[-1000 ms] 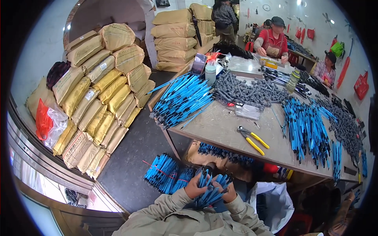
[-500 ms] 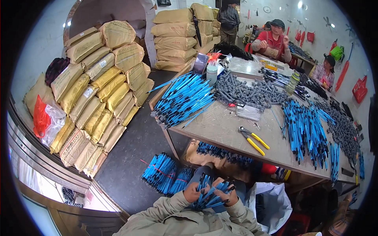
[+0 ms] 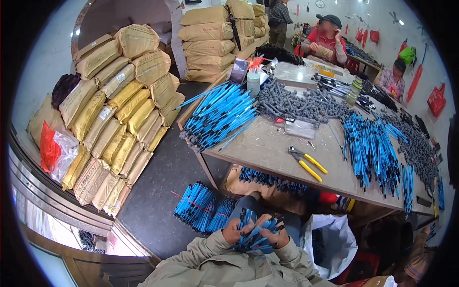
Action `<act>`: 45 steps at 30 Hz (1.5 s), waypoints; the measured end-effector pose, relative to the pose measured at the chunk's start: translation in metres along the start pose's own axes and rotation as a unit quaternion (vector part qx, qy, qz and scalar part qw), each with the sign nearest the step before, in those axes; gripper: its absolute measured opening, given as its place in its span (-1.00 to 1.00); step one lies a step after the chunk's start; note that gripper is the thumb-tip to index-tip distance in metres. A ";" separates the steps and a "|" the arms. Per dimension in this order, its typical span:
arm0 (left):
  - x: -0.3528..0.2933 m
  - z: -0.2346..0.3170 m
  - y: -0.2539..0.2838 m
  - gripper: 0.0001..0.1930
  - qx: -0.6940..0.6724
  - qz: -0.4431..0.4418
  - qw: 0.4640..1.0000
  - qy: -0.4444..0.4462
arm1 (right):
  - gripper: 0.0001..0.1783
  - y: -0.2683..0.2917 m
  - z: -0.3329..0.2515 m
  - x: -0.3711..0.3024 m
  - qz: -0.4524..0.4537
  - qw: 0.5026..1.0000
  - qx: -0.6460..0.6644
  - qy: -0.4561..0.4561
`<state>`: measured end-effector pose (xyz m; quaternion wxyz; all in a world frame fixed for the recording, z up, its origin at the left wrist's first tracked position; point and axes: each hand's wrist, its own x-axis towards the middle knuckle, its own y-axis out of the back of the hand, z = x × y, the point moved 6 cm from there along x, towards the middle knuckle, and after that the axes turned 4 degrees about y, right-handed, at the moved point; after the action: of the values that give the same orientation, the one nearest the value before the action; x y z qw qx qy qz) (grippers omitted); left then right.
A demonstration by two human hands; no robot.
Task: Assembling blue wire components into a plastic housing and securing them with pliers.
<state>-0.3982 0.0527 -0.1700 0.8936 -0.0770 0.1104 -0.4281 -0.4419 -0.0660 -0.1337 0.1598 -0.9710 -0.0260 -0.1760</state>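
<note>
Hands are meeting low over the person's lap, below the near edge of the table [image 3: 267,148]. The left hand [image 3: 233,231] and the right hand [image 3: 274,234] are both clenching around one loose bunch of blue sticks [image 3: 253,233], whose ends are fanning out above and between the fingers. Bundles of the same blue sticks [image 3: 195,206] are lying on the dark floor just left of the knees, and more are filling a box [image 3: 248,184] under the table. On the table, yellow-handled pliers [image 3: 306,161] are resting near the near edge, a big heap of blue sticks [image 3: 217,117] is spreading over the left corner, and grey parts [image 3: 296,103] are piling behind it. Tan sacks [image 3: 112,112] are stacking along the left wall.
</note>
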 end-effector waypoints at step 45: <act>0.005 -0.008 0.013 -0.90 0.099 0.031 0.993 -0.061 | -0.95 0.000 0.003 -0.004 0.046 0.997 -0.058 0.019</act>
<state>-0.3878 0.0565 -0.1817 0.9149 -0.0110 0.0148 -0.4033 -0.4444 -0.0652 -0.1375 0.1113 -0.9753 0.0325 -0.1879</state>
